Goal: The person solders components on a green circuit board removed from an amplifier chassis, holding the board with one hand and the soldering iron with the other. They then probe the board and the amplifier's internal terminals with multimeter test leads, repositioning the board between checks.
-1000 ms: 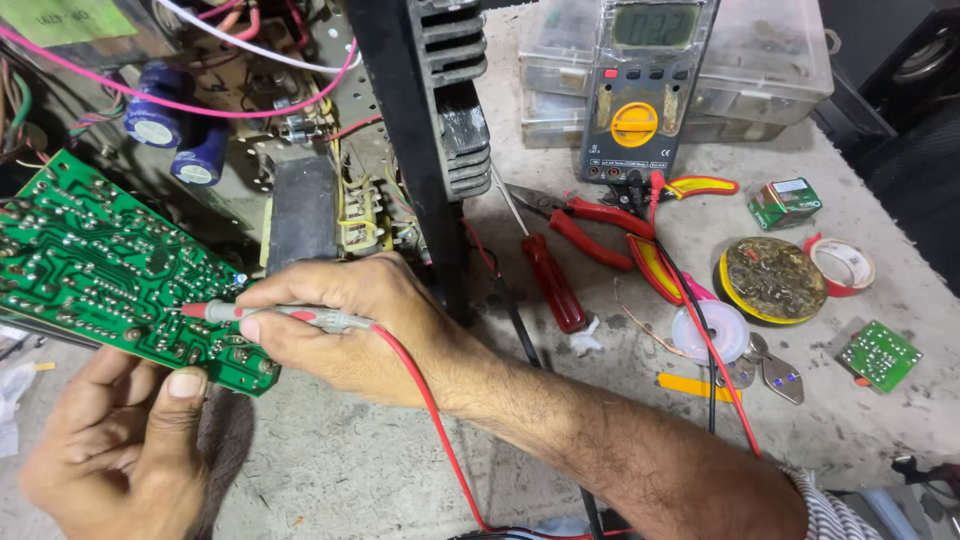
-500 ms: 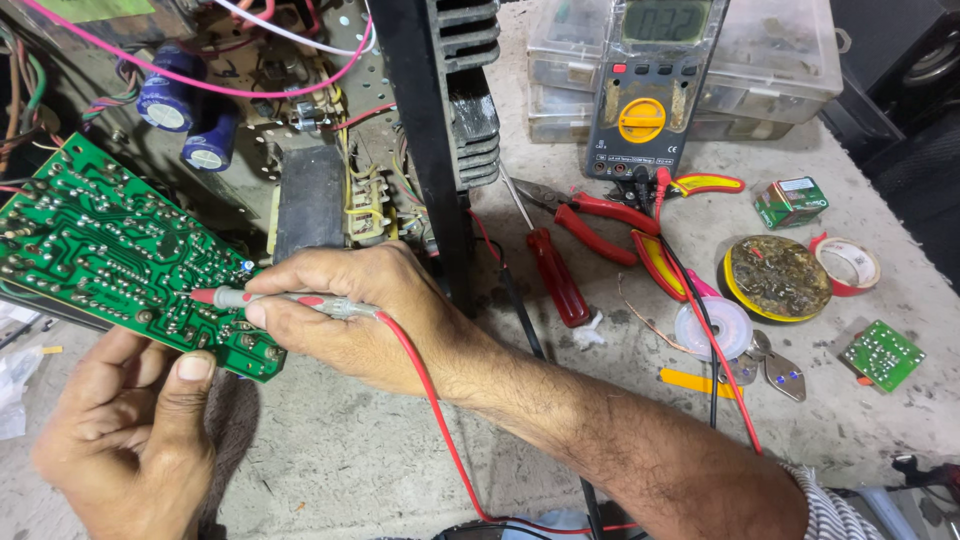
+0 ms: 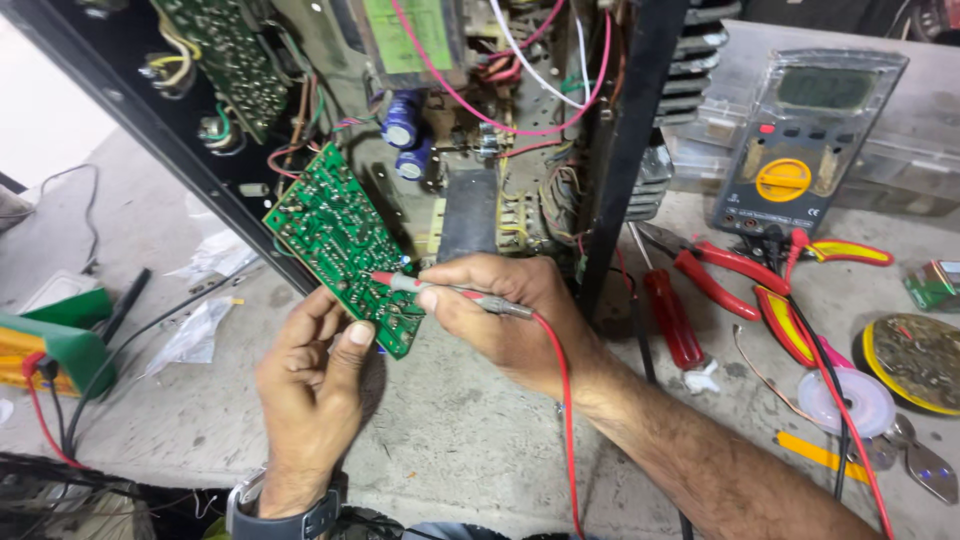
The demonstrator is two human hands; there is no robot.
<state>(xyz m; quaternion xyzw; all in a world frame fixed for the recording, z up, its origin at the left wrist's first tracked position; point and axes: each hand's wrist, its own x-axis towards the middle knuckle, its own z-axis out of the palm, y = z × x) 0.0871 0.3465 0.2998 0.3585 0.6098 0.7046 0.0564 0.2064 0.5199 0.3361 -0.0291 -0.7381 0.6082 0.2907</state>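
Note:
A green circuit board [image 3: 335,235] tilts out of an open black equipment chassis [image 3: 470,120], solder side up. My left hand [image 3: 312,385] grips the board's lower edge, thumb on the corner. My right hand [image 3: 500,315] pinches a red test probe [image 3: 440,290], whose tip touches the board's solder side near its lower right. The probe's red lead [image 3: 560,400] runs down past my wrist. A grey and yellow multimeter [image 3: 790,150] leans at the back right.
Red-handled pliers [image 3: 740,285] and a red screwdriver [image 3: 670,320] lie right of the chassis. A round tin [image 3: 915,360] and a white spool [image 3: 845,400] sit at the right edge. A green and yellow tool [image 3: 50,345] and crumpled plastic [image 3: 195,335] lie left.
The camera view has shifted right and down, so the board and hands now sit nearer the middle. My left hand has slid up to grip the board's lower edge; the probe stays on the board.

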